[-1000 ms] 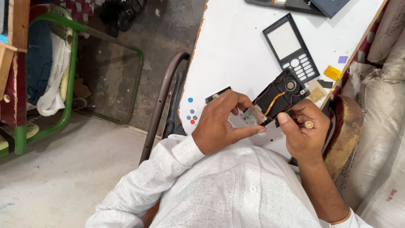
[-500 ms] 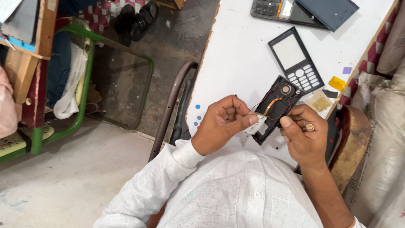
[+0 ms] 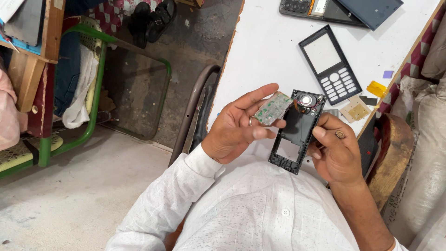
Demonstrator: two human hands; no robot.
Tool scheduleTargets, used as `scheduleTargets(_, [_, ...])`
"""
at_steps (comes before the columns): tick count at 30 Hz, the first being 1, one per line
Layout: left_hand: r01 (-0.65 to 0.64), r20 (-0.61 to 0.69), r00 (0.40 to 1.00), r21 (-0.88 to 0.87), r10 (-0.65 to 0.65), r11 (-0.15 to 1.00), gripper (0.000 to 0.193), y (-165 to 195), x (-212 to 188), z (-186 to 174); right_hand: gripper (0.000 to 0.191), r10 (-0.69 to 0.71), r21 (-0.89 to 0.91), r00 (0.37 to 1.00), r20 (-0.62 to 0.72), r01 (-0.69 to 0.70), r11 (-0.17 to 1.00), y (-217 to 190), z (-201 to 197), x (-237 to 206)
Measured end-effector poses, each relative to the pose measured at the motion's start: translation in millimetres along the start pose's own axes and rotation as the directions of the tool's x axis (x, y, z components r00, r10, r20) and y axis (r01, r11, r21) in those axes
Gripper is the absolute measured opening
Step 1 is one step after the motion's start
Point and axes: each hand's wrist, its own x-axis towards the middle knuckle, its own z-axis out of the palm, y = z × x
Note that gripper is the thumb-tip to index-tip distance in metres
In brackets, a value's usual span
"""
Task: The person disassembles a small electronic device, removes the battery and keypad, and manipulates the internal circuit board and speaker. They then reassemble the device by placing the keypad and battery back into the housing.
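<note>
A white table (image 3: 274,51) fills the upper right of the frame. At centre, the left hand (image 3: 237,128) holds a small green circuit board (image 3: 273,108) on loosely opened fingers, while the right hand (image 3: 337,153) grips a black phone frame (image 3: 297,132). A black keypad cover (image 3: 331,63) lies just above, and yellow scraps (image 3: 376,88) sit right.

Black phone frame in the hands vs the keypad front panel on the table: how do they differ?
The black phone frame is held up in the right hand; the keypad front panel lies flat on the white table, untouched. The frame shows a round speaker and wires at its top; the panel shows a screen window above rows of keys. The frame has open cut-outs; the panel looks closed. Both are dark, rectangular phone parts.
</note>
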Motion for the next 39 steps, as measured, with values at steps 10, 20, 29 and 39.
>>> scheduleTargets(10, [0.004,-0.23,0.969,0.367,0.086,0.93,0.039,-14,5,-10,0.015,-0.003,-0.019,1.0,0.022,0.003,1.0,15,-8,1])
scheduleTargets(20, [0.0,-0.274,0.957,0.318,0.092,0.948,0.047,-25,3,-34,0.015,0.008,0.016,0.999,0.038,-0.009,1.0,35,-11,7])
scheduleTargets(29, [0.01,-0.293,0.954,0.248,0.065,0.969,0.058,-19,-4,-45,0.014,0.0,0.004,0.999,0.042,0.0,1.0,43,2,5])
scheduleTargets(39, [0.036,-0.298,0.954,0.241,0.039,0.97,0.06,-18,-6,-52,0.015,-0.001,0.005,0.999,0.05,0.001,1.0,47,6,5])
